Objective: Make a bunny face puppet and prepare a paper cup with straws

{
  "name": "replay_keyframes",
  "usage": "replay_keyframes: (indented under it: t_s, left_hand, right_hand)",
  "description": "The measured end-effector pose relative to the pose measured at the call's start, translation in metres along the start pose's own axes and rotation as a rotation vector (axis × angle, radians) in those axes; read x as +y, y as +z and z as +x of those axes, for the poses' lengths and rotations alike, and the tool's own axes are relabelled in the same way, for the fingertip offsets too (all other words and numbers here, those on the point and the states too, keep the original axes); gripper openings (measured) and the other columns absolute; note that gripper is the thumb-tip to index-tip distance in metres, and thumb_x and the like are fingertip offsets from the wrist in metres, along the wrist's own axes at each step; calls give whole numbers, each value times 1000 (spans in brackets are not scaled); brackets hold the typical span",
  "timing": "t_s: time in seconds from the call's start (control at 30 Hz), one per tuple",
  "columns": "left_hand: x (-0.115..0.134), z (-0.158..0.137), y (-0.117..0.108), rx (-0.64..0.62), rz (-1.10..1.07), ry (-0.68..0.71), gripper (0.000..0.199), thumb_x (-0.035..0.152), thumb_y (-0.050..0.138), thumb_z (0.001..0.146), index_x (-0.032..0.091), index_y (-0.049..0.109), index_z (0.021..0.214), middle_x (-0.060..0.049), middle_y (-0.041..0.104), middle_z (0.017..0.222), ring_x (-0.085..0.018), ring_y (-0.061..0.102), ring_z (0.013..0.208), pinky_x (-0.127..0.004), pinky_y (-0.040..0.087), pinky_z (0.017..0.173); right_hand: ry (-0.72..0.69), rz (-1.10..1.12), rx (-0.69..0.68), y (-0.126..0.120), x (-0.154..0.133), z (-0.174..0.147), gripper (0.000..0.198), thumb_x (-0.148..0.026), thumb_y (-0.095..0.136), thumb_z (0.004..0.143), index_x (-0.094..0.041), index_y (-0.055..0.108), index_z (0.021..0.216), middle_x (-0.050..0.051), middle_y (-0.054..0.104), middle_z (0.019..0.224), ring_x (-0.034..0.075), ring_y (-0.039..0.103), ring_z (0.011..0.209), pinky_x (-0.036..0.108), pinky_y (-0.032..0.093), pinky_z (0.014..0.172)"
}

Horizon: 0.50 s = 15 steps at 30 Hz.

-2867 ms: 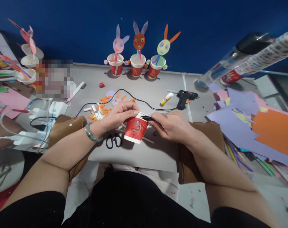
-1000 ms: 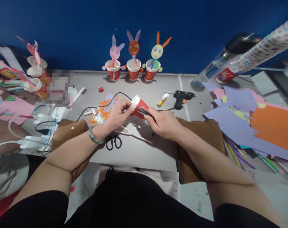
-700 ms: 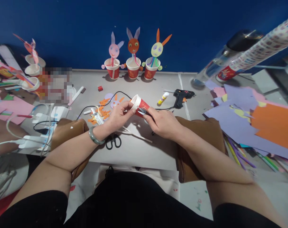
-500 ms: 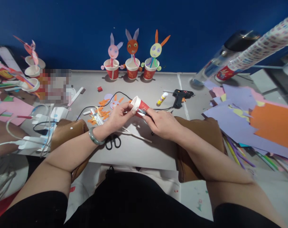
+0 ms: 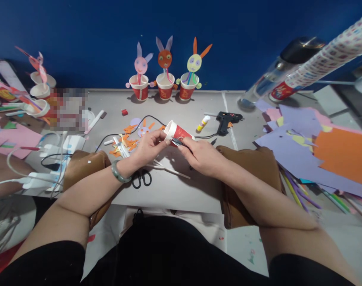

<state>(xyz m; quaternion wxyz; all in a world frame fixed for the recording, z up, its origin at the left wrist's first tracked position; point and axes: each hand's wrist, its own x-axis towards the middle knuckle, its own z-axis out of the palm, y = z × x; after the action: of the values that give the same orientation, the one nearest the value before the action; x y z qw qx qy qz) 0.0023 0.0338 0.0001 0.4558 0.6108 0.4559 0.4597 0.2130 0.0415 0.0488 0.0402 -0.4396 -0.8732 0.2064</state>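
My left hand (image 5: 152, 147) is closed around the rim end of a red and white paper cup (image 5: 183, 134), which lies tilted on its side above the table. My right hand (image 5: 201, 155) pinches a small bladed tool (image 5: 177, 142) with a dark body and a silver tip. The tip points left, against the cup's side near the rim. My right palm hides the tool's handle, so I cannot tell whether it is a knife or scissors. Below my hands lie white sticks (image 5: 171, 171) and black-handled scissors (image 5: 142, 178).
Three rabbit-faced paper cups (image 5: 165, 87) stand along the blue wall. A hot glue gun (image 5: 227, 121) and glue stick (image 5: 203, 124) lie to the right, coloured paper (image 5: 341, 155) farther right. Orange scraps (image 5: 127, 145) and a power strip (image 5: 70, 155) are left. Another person's arm (image 5: 8, 171) rests far left.
The cup has shifted slightly, with more of its red side and base showing. The bladed tool has moved a little left, closer to the rim and my left fingers.
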Motion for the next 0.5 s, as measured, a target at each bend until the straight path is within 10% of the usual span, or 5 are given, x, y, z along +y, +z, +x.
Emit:
replay_keyframes:
  t_s: [0.5]
  left_hand:
    - [2, -1, 1, -5, -18, 30, 41, 57, 75, 84, 17, 67, 81, -2, 65, 73, -11, 54, 63, -24, 43, 56]
  right_hand:
    - [-18, 155, 31, 3, 1, -1, 33, -39, 33, 103, -18, 59, 100, 5, 62, 76, 19, 53, 68, 30, 32, 66]
